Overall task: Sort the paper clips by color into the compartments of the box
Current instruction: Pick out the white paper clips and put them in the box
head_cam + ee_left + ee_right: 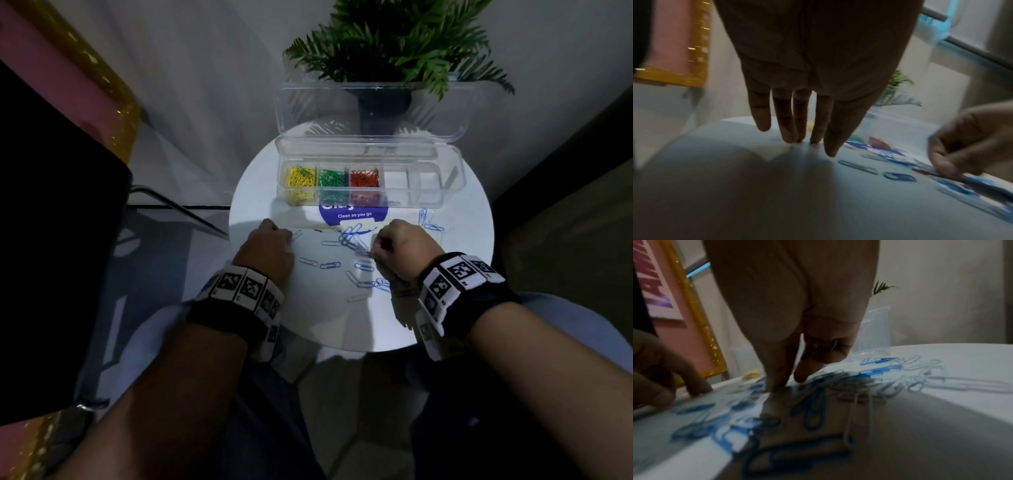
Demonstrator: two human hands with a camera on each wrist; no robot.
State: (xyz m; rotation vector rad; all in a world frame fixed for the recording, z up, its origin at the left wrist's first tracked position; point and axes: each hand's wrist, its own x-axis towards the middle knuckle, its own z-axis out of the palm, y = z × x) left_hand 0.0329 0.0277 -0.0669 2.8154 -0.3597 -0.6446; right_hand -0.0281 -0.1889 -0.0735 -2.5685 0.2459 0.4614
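A clear compartment box (428,185) stands at the back of the round white table (308,315). It holds yellow clips (297,178), green clips (333,179) and red clips (364,178) in separate compartments, and the compartments to their right look empty. Loose blue clips (351,236) (816,410) and white clips (296,234) lie in front of it. My left hand (284,236) (807,141) touches the table with straight fingers, just left of a white clip. My right hand (376,248) (788,382) pinches a blue clip in the pile, its other fingers curled in.
The box's open lid (370,109) stands up behind it, with a potted plant (387,51) beyond. A blue sticker (354,214) lies on the table under the box's front. More clips are scattered near the right wrist (373,282). A dark chair (51,240) is at the left.
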